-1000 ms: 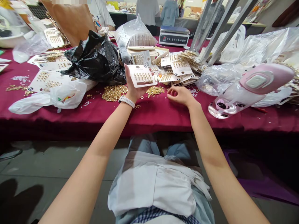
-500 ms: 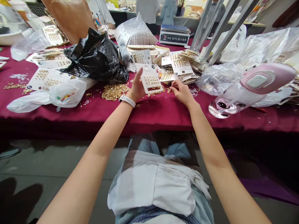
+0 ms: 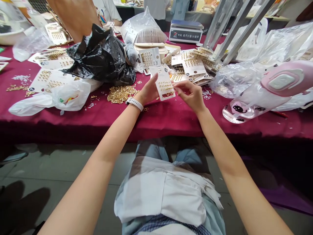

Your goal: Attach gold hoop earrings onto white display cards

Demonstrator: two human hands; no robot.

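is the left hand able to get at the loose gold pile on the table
Probably yes: the left hand sits right beside the loose gold pieces with nothing between them, though it would first have to let go of the card of gold pieces.

A maroon tablecloth [image 3: 73, 125] covers the table. At eleven o'clock, a crumpled black plastic bag [image 3: 97, 58] sits on it, with a white plastic bag [image 3: 70, 96] lying at nine o'clock. An electronic scale [image 3: 186, 31] stands near twelve o'clock, and slanted metal struts [image 3: 241, 32] rise at one o'clock. At three o'clock, a clear water bottle [image 3: 244, 109] with a pink lid and black cat prints lies on its side. Beyond the table at twelve o'clock, a person in a grey shirt [image 3: 156, 5] stands with their back turned.
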